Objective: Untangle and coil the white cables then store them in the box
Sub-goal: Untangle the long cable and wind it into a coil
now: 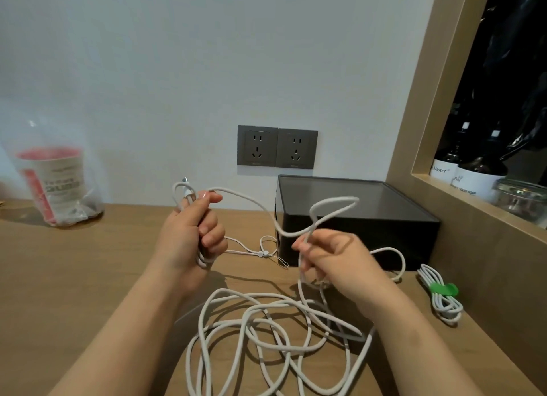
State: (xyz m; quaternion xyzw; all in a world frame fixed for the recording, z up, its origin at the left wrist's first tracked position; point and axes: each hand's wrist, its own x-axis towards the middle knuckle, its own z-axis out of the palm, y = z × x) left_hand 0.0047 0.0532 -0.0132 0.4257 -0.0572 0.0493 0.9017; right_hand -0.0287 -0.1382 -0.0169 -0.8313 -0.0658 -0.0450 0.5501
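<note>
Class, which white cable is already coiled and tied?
The small cable bundle right of the box, bound by a green tie; the others are loose.

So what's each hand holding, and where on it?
Both hold the white cable. The left hand grips wound loops near its plug end; the right hand pinches a loose stretch further along.

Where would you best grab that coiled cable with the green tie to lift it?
Probably at the green tie, pinching from above across the bundle: the coiled cable lies flat on the desk, and the tie gathers all strands at its middle.
</note>
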